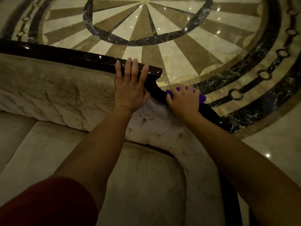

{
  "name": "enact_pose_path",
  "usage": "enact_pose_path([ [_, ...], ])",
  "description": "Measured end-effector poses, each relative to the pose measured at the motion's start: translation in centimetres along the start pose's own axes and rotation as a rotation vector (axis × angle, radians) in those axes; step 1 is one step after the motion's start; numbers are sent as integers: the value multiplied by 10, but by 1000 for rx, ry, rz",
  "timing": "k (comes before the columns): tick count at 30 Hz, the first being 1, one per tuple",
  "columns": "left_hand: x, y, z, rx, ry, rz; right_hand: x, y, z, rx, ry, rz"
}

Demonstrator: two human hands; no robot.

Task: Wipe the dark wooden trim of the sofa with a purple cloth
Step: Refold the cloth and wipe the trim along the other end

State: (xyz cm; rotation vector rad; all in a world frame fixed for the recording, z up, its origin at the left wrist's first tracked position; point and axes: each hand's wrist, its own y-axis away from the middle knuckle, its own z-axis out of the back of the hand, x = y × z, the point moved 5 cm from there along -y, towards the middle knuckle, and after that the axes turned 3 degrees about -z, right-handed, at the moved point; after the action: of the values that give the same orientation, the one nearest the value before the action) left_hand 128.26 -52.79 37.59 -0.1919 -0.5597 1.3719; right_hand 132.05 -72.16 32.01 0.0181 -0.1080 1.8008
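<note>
Head view, single frame. Dark wooden trim (78, 58) caps the far edge of the sofa back (48, 88), running left to right, ends in a rounded tip at right, then steps down through a concave notch and runs on as a curved rail heading right and nearer along the arm. Right hand (184, 99) sits on that lower curved stretch just past the notch, fingers curled down over the purple cloth (202, 97), which is bunched under the palm and shows at the far and right edges of the hand; cloth pressed on the trim, as far as can be seen. Left hand (131, 88) lies flat, fingers nearly straight and slightly spread, tips draped over the upper rail near its right end, palm on the upholstery; it holds nothing, appears to brace. The hands are near each other, the notch between them. Judgement: long axis of the unwiped rail under the cloth runs from the fingers toward right and near, so the next stroke would follow the curve that way, toward the wearer's right; right hand is the working one and the nearer to that section. Upper rail to the left lies beyond the left hand. Patterned marble floor (171, 51) beyond. Dim light; trim finish condition cannot be judged.
</note>
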Motion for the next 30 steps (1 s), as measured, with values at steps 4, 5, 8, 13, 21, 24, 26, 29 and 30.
enact_pose_path([
  [4, -13, 3, 7, 62, 48, 105, -32, 27, 5, 34, -46, -59],
  [5, -14, 4, 9, 65, 58, 112, -40, 33, 6, 36, -63, -74],
  [8, -15, 10, 16, 85, 87, 129, -69, 54, 8, 28, -83, -152],
  [13, -19, 16, 26, 138, 147, 189, -99, 96, 2, 31, -27, -255],
  [21, -35, 81, 14, 326, 144, 119, -133, 170, -21, 153, -152, -503],
  [24, -33, 81, 12, 324, 147, 104, -155, 224, -44, 238, -216, -635],
  [26, -32, 80, 14, 315, 148, 98, -162, 247, -52, 267, -237, -676],
  [29, -32, 83, 13, 299, 182, 106, -154, 236, -47, 174, -360, -761],
  [30, -33, 83, 12, 295, 185, 106, -149, 224, -43, 112, -402, -771],
])
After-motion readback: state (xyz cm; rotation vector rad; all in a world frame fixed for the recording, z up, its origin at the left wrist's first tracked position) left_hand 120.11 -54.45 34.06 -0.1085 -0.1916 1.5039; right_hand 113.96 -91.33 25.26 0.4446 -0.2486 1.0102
